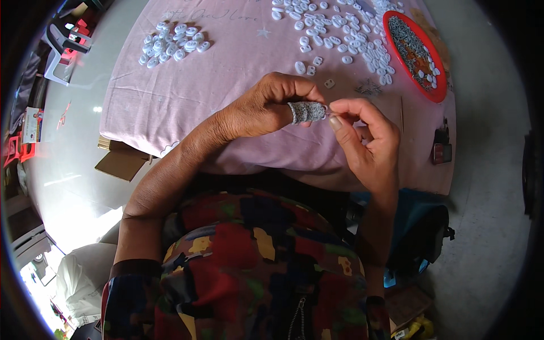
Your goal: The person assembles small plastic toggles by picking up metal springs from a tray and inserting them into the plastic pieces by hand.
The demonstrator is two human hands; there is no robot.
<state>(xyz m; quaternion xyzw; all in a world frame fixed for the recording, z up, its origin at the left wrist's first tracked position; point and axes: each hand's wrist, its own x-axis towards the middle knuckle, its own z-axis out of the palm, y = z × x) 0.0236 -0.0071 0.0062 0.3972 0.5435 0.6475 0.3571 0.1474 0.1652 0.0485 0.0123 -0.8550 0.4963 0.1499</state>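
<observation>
Over the near part of the pink-covered table, my left hand [266,107] is closed, with a grey ribbed wrap [306,113] around a digit, seemingly the thumb. At the tip of that wrap it pinches a tiny pale piece, mostly hidden by the fingers. My right hand [368,136] meets it there, thumb and forefinger pressed together on something too small to name. Just beyond the hands lie a small heap of thin metal pins [368,87] and a small squarish cream part [329,83]. A few white oval plastic pieces [300,67] lie slightly farther off.
A grouped pile of white ovals [175,43] sits far left; many more [351,34] spread across the far right. Beside them, a red oval tray [422,85] holds metal pins and some ovals. A thin stick [402,113] and a small dark device [442,152] lie right.
</observation>
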